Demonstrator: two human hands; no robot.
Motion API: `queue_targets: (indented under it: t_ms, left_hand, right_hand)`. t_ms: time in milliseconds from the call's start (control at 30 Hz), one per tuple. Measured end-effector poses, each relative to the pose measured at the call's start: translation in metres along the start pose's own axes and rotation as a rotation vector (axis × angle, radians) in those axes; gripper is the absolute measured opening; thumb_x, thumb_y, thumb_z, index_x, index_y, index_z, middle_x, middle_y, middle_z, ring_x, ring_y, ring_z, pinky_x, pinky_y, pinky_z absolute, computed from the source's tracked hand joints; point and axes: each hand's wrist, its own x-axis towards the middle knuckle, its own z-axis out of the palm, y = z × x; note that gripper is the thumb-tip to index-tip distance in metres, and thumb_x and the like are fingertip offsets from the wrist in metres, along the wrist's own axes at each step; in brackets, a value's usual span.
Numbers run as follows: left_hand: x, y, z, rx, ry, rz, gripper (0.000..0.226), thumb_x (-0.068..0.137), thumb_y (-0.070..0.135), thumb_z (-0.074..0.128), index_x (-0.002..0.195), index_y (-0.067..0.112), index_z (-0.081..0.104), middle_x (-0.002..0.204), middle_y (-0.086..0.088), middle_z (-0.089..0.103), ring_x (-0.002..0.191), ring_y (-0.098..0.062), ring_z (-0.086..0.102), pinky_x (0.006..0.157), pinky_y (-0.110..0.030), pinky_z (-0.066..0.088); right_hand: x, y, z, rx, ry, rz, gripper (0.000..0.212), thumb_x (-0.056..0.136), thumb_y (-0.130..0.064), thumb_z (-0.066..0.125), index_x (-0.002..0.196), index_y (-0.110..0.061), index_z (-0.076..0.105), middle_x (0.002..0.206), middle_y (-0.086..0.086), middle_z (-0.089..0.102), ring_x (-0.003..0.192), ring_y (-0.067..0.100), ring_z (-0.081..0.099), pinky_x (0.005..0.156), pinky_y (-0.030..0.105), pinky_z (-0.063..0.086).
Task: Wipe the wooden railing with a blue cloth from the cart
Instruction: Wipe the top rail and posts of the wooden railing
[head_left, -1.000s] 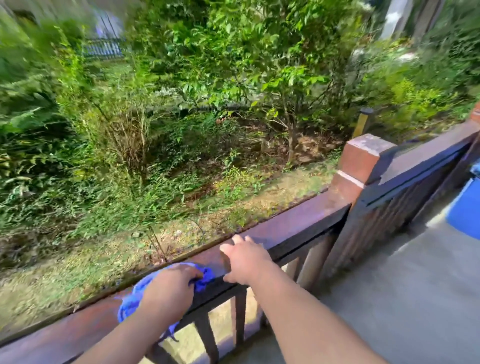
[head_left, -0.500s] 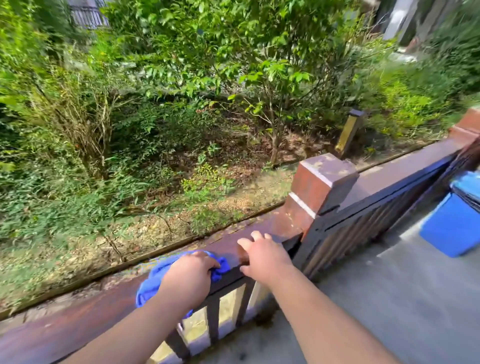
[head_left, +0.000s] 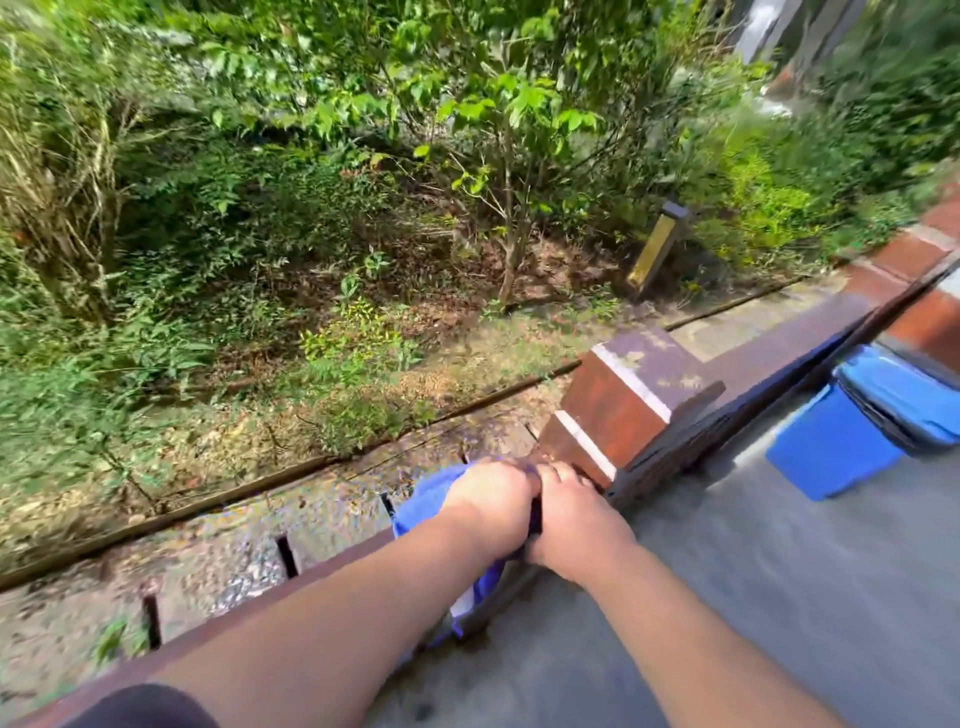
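Pressing down on the wooden railing (head_left: 322, 571), the left hand (head_left: 491, 501) is closed over the blue cloth (head_left: 423, 496), which is bunched beneath it on the rail, one end hanging over the near edge. Touching it, the right hand (head_left: 574, 514) is curled over the rail beside the brown post (head_left: 621, 402). A blue bin (head_left: 841, 447) is seen further right on the pavement.
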Motion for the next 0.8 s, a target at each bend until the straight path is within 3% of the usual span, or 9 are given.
queue_targets:
  t_ms: [100, 200, 333, 400, 467, 533, 600, 667, 800]
  left_hand:
    - [-0.007, -0.019, -0.003, -0.331, -0.011, -0.084, 0.028, 0.078, 0.018, 0.059, 0.102, 0.027, 0.07, 0.101, -0.003, 0.072, 0.093, -0.024, 0.065, 0.079, -0.027, 0.049]
    - [-0.025, -0.041, -0.032, -0.732, 0.155, -0.267, 0.037, 0.075, 0.015, 0.059, 0.094, 0.045, 0.068, 0.088, 0.012, 0.074, 0.076, -0.004, 0.065, 0.07, -0.015, 0.047]
    - [-0.046, -0.051, -0.094, -1.312, 0.432, -0.378, 0.029, 0.082, 0.001, 0.057, 0.09, 0.025, 0.073, 0.084, -0.007, 0.075, 0.072, -0.021, 0.067, 0.067, -0.03, 0.056]
    - [-0.052, -0.052, -0.131, -1.515, 0.577, -0.379, 0.031, 0.089, -0.006, 0.052, 0.092, 0.02, 0.07, 0.081, -0.008, 0.074, 0.07, -0.021, 0.065, 0.061, -0.028, 0.055]
    - [-0.06, -0.051, -0.164, -1.665, 0.689, -0.347, 0.026, 0.093, -0.006, 0.05, 0.099, 0.014, 0.065, 0.086, -0.012, 0.072, 0.073, -0.023, 0.065, 0.066, -0.034, 0.056]
    - [-0.07, -0.052, -0.191, -1.746, 0.773, -0.31, 0.021, 0.095, -0.004, 0.05, 0.107, 0.01, 0.06, 0.091, -0.016, 0.069, 0.077, -0.026, 0.062, 0.073, -0.039, 0.051]
    - [-0.08, -0.054, -0.21, -1.758, 0.825, -0.294, 0.021, 0.095, -0.003, 0.05, 0.11, 0.01, 0.056, 0.091, -0.016, 0.065, 0.074, -0.026, 0.058, 0.072, -0.039, 0.048]
    - [-0.088, -0.058, -0.224, -1.726, 0.847, -0.282, 0.021, 0.095, -0.004, 0.05, 0.111, 0.009, 0.055, 0.089, -0.017, 0.063, 0.073, -0.026, 0.056, 0.07, -0.039, 0.046]
    - [-0.096, -0.077, -0.232, -1.489, 0.85, -0.382, 0.02, 0.092, -0.007, 0.054, 0.105, 0.009, 0.057, 0.089, -0.019, 0.057, 0.076, -0.027, 0.052, 0.068, -0.038, 0.044]
  right_hand:
    - [0.0, -0.005, -0.002, 0.024, -0.006, -0.075, 0.088, 0.065, -0.049, 0.081, 0.139, -0.025, 0.04, 0.14, 0.002, 0.048, 0.132, 0.029, 0.049, 0.103, 0.042, 0.046]
    - [0.003, -0.021, -0.011, 0.285, 0.022, -0.161, 0.102, 0.058, -0.05, 0.075, 0.148, -0.045, 0.027, 0.141, -0.006, 0.05, 0.129, 0.018, 0.053, 0.101, 0.033, 0.046]
    - [0.012, -0.07, -0.044, 0.777, -0.014, -0.256, 0.121, 0.057, -0.033, 0.078, 0.146, -0.07, 0.004, 0.136, -0.014, 0.064, 0.117, 0.009, 0.066, 0.1, 0.04, 0.055]
    - [0.016, -0.098, -0.064, 0.974, -0.062, -0.349, 0.113, 0.063, -0.023, 0.079, 0.148, -0.058, 0.013, 0.121, -0.016, 0.074, 0.109, 0.011, 0.072, 0.088, 0.035, 0.059]
    - [0.018, -0.122, -0.086, 1.079, -0.073, -0.427, 0.076, 0.069, -0.013, 0.075, 0.136, -0.033, 0.044, 0.106, -0.017, 0.079, 0.094, 0.005, 0.073, 0.074, 0.022, 0.055]
    - [0.013, -0.144, -0.104, 1.133, -0.117, -0.462, 0.043, 0.074, -0.011, 0.07, 0.116, -0.014, 0.06, 0.092, -0.014, 0.08, 0.082, 0.001, 0.07, 0.071, 0.02, 0.054]
    - [0.008, -0.16, -0.109, 1.178, -0.222, -0.441, 0.044, 0.079, -0.021, 0.071, 0.121, -0.011, 0.066, 0.099, -0.007, 0.079, 0.088, 0.009, 0.071, 0.084, 0.036, 0.057]
    - [0.006, -0.175, -0.111, 1.173, -0.247, -0.424, 0.032, 0.089, -0.019, 0.071, 0.12, -0.013, 0.069, 0.101, 0.003, 0.079, 0.087, 0.019, 0.072, 0.083, 0.049, 0.058]
    - [0.016, -0.195, -0.121, 1.165, -0.174, -0.388, 0.025, 0.098, 0.0, 0.053, 0.112, -0.012, 0.07, 0.097, 0.009, 0.078, 0.076, 0.018, 0.072, 0.058, 0.034, 0.059]
